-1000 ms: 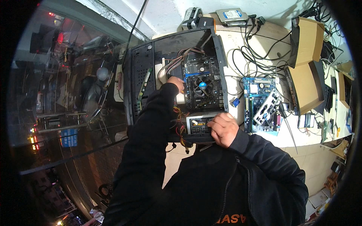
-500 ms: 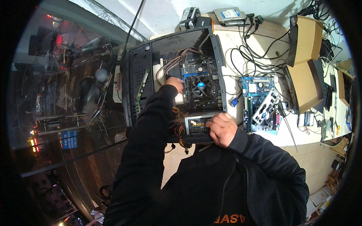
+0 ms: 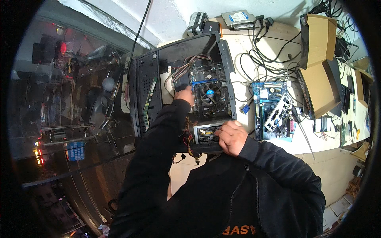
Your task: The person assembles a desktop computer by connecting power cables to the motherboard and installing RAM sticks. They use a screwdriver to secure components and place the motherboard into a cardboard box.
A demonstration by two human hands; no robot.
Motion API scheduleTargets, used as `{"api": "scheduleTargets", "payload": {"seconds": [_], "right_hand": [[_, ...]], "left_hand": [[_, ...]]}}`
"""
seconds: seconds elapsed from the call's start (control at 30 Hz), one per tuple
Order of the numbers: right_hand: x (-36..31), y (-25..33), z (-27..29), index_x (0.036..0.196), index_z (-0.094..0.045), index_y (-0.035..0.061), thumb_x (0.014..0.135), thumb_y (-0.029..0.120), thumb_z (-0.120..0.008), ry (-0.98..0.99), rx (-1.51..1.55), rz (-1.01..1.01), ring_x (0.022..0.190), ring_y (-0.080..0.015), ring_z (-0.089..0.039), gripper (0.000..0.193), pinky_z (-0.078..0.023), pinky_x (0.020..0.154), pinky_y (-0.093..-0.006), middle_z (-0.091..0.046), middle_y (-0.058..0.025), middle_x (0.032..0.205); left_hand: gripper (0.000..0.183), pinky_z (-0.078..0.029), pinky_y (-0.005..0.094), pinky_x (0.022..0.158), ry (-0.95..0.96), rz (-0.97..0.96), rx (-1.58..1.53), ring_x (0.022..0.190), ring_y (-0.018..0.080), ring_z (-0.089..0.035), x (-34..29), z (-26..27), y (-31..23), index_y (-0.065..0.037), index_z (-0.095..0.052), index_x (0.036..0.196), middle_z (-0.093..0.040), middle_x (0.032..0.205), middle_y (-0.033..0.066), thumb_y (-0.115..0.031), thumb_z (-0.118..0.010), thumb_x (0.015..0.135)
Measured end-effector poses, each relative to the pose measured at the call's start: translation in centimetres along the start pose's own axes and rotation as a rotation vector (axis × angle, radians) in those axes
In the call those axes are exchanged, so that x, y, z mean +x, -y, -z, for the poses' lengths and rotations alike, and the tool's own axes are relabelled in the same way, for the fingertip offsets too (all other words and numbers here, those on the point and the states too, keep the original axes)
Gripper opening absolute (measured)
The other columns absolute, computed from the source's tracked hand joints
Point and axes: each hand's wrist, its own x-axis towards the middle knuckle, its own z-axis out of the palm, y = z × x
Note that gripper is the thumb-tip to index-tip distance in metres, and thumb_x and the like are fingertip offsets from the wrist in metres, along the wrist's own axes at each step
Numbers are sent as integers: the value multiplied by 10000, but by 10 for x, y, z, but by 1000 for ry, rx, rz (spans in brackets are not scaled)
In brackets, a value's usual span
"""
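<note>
A black computer case [image 3: 144, 71] lies open on its side before me. Inside, a motherboard [image 3: 201, 112] carries a round black cooling fan [image 3: 210, 94] with a blue centre. My left hand [image 3: 185, 95] reaches into the case, fingers pinched together at the board's left edge; whatever they grip is too small to make out. A bundle of thin cables [image 3: 174, 72] runs just above that hand. At the near right corner, my right hand [image 3: 231, 137] curls over the case edge beside the silver power supply [image 3: 204, 137]. Coloured power leads [image 3: 189, 137] hang left of the supply.
Two green memory sticks [image 3: 150, 95] rest on the case's left part. To the right lie a blue motherboard [image 3: 260, 95], a metal port plate [image 3: 278, 112], black cables [image 3: 254, 55] and an open cardboard box [image 3: 319, 85]. Hard drives [image 3: 238, 19] sit at the back.
My left hand has moved slightly nearer to me along the motherboard's left edge. My right hand stays on the case corner. The whole view has shifted a little.
</note>
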Motion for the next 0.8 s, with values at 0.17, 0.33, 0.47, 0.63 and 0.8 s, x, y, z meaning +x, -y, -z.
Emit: {"api": "scheduleTargets", "payload": {"seconds": [0.17, 0.33, 0.47, 0.63, 0.8], "right_hand": [[1, -1, -1, 844, -597, 47, 623, 41, -626, 3, 5, 7, 747, -232, -530, 223, -405, 657, -330, -540, -49, 767], [0, -1, 0, 858, -599, 44, 614, 26, -636, 30, 28, 13, 741, -232, -528, 248, -403, 652, -331, -543, -52, 770], [0, 1, 1, 883, -593, 38, 587, 14, -660, 69, 92, -28, 764, -239, -542, 305, -409, 661, -337, -548, -60, 785], [-3, 0, 4, 905, -592, 17, 611, 24, -651, 122, 101, -80, 806, -236, -543, 300, -412, 697, -339, -545, -78, 812], [4, 1, 4, 865, -596, 37, 593, 27, -649, 97, 8, -22, 771, -245, -534, 277, -414, 689, -343, -550, -75, 793]], "left_hand": [[340, -475, 430, 756, 122, -162, 275, 884, 361, -588, 3, 5, 8, 12, -539, 1028, -616, 922, 209, -154, -647, 752], [283, -483, 437, 718, 82, -193, 310, 838, 350, -592, 3, 3, 12, 8, -561, 997, -617, 875, 188, -130, -622, 757], [289, -488, 446, 678, 176, -160, 340, 787, 339, -598, 5, 0, 12, 3, -575, 1007, -612, 842, 181, -146, -603, 760], [231, -493, 453, 683, 100, -125, 293, 786, 353, -609, 4, -7, 5, -10, -607, 957, -622, 822, 198, -183, -524, 828], [222, -500, 424, 736, 135, -137, 221, 836, 343, -619, 8, 12, 3, -22, -665, 903, -643, 877, 175, -188, -636, 759]]}}
